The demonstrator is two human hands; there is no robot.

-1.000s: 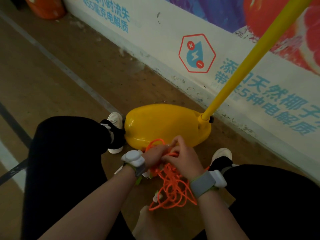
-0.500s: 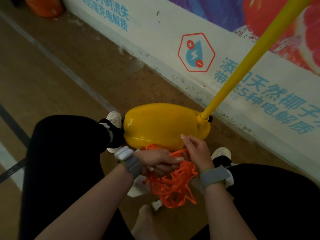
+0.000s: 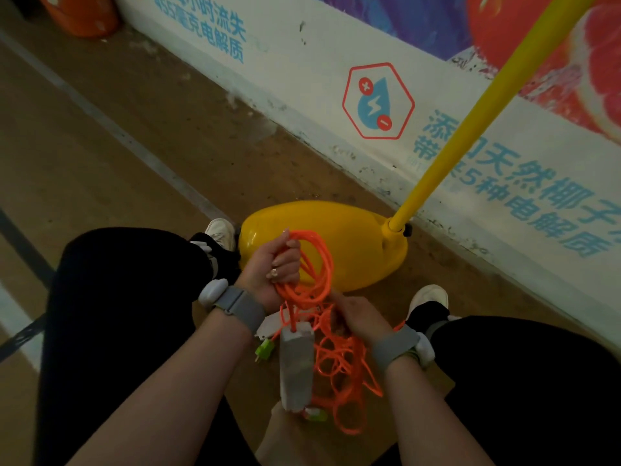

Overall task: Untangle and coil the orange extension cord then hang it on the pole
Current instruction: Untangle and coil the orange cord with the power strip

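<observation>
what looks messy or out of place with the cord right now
The orange extension cord is only partly coiled. The left hand grips a few neat loops, but below the right hand it is a knotted heap. Its grey-white rectangular power strip hangs loose amid the tangle.

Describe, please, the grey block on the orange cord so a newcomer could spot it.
Find the rounded yellow plastic pole base by the wall; before it, the left hand grips loops of orange extension cord. Below that hand hangs a pale grey rectangular block, boxy and dull beside the small bright green plug.
</observation>
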